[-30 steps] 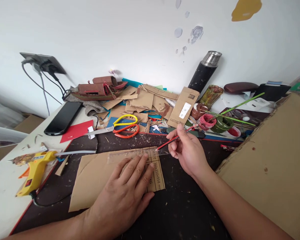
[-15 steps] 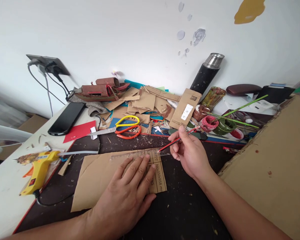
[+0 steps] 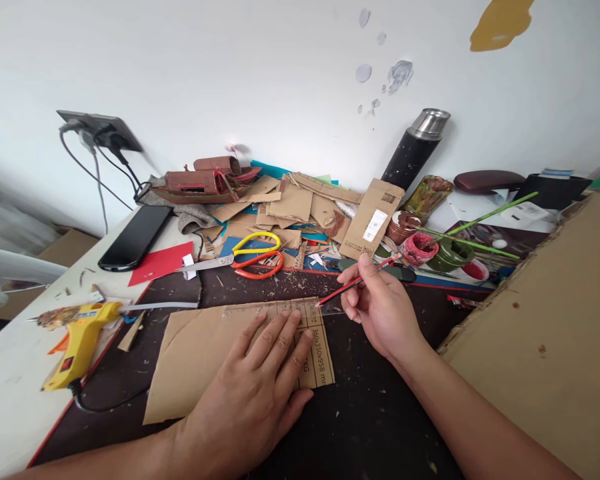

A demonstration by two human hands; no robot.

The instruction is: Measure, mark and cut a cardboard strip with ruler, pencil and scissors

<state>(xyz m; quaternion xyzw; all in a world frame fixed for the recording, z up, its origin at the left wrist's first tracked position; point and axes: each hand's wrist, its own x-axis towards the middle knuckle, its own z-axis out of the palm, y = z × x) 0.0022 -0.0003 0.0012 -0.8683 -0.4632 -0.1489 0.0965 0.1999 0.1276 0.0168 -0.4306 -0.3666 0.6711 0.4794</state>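
A piece of brown cardboard (image 3: pixel 195 353) with printed text at its right end lies on the dark mat (image 3: pixel 360 413). Along its far edge rests a clear ruler (image 3: pixel 245 309). My left hand (image 3: pixel 257 373) lies flat with spread fingers over the cardboard, its fingertips on the ruler. In my right hand (image 3: pixel 380 300) is a red and black pencil (image 3: pixel 347 286), pinched between thumb and fingers. The pencil's tip is at the ruler, near the far right corner of the cardboard.
Scissors (image 3: pixel 257 253) and cardboard scraps (image 3: pixel 290 203) lie beyond the mat's middle. A yellow glue gun (image 3: pixel 77 347) and phone (image 3: pixel 135 238) are at left. Paint jars (image 3: pixel 419 248), a black flask (image 3: pixel 413 157) and a large cardboard sheet (image 3: pixel 545 347) stand at right.
The whole view has shifted very slightly. Both hands, the pencil, the ruler and the cardboard keep the same places relative to each other.
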